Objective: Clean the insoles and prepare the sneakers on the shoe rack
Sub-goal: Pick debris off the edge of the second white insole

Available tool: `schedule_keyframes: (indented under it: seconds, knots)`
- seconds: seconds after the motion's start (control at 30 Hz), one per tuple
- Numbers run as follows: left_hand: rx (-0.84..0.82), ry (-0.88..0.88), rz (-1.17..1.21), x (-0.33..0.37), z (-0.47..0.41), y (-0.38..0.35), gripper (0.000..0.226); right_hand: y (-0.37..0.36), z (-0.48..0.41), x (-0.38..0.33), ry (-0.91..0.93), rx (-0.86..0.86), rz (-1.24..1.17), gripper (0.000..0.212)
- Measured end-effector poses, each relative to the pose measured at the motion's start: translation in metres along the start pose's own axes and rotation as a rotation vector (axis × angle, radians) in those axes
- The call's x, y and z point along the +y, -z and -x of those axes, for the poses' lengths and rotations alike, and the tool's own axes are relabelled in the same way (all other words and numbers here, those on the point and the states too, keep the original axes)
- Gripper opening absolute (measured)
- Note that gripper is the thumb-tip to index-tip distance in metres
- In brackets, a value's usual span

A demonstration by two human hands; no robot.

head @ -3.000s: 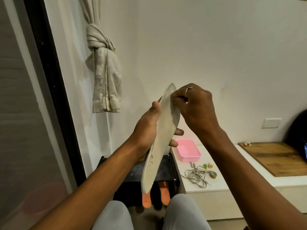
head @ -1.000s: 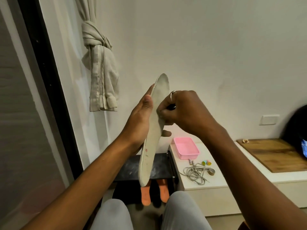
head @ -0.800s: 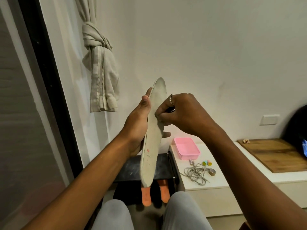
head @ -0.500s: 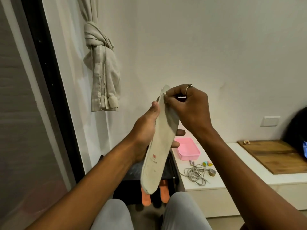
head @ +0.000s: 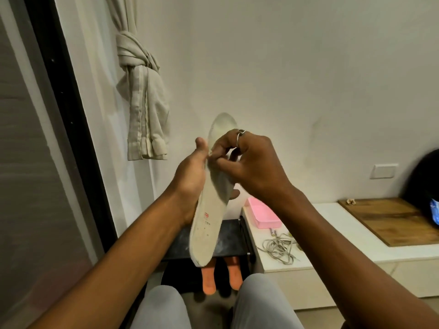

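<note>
I hold a long off-white insole (head: 206, 224) upright in front of me, its toe end up and its heel end with a small red mark down. My left hand (head: 190, 184) grips its left side, thumb up along the edge. My right hand (head: 251, 162), with a ring on one finger, has its fingers curled against the upper part and pinches the insole's left edge. Whether it also holds something small is hidden. Below stands the black shoe rack (head: 228, 241), with two orange soles (head: 209, 279) sticking out under its top shelf.
A white low bench (head: 332, 233) to the right carries a pink tray (head: 263, 214), a tangle of grey laces (head: 278, 248) and a wooden board (head: 392, 222). A knotted curtain (head: 142, 91) hangs at the left by a dark window frame. My knees are at the bottom.
My right hand has slid down from the insole's tip, which now shows above it. The insole stays upright in my left hand.
</note>
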State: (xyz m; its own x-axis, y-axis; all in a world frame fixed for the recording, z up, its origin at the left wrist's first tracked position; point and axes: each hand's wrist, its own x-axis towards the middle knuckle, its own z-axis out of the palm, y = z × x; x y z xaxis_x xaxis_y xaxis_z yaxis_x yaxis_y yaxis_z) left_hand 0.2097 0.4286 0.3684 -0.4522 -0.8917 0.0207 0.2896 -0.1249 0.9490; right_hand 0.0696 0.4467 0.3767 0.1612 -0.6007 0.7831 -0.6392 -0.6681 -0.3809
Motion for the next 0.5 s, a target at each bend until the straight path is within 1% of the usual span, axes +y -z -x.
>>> schedule_keyframes:
  seconds: [0.1,0.17,0.2,0.27,0.33,0.4,0.47,0.5]
  knots:
    - [-0.07,-0.053,-0.135,-0.004,0.006,-0.008,0.065,0.006,-0.004,0.016,0.023,0.217,0.115,0.009]
    - [-0.093,-0.073,-0.171,-0.005,0.007,-0.01,0.065,0.011,-0.005,0.02,-0.005,0.284,0.144,0.012]
    - [-0.096,-0.08,-0.167,-0.005,0.007,-0.011,0.065,0.014,-0.005,0.019,-0.017,0.279,0.142,0.012]
    - [-0.079,-0.1,-0.149,-0.004,0.006,-0.009,0.063,0.017,-0.005,0.013,-0.059,0.173,0.081,0.012]
    - [-0.046,-0.127,-0.129,-0.001,0.005,-0.006,0.063,0.018,-0.004,0.005,-0.116,-0.033,0.008,0.012]
    - [0.002,-0.139,-0.116,0.002,0.005,-0.002,0.064,0.018,-0.004,-0.002,-0.115,-0.227,0.027,0.014]
    - [0.065,-0.142,-0.134,0.003,0.005,0.0,0.064,0.016,-0.004,-0.006,-0.117,-0.342,0.001,0.016]
    - [0.082,-0.138,-0.135,0.003,0.005,-0.001,0.063,0.015,-0.004,-0.006,-0.105,-0.353,0.008,0.016]
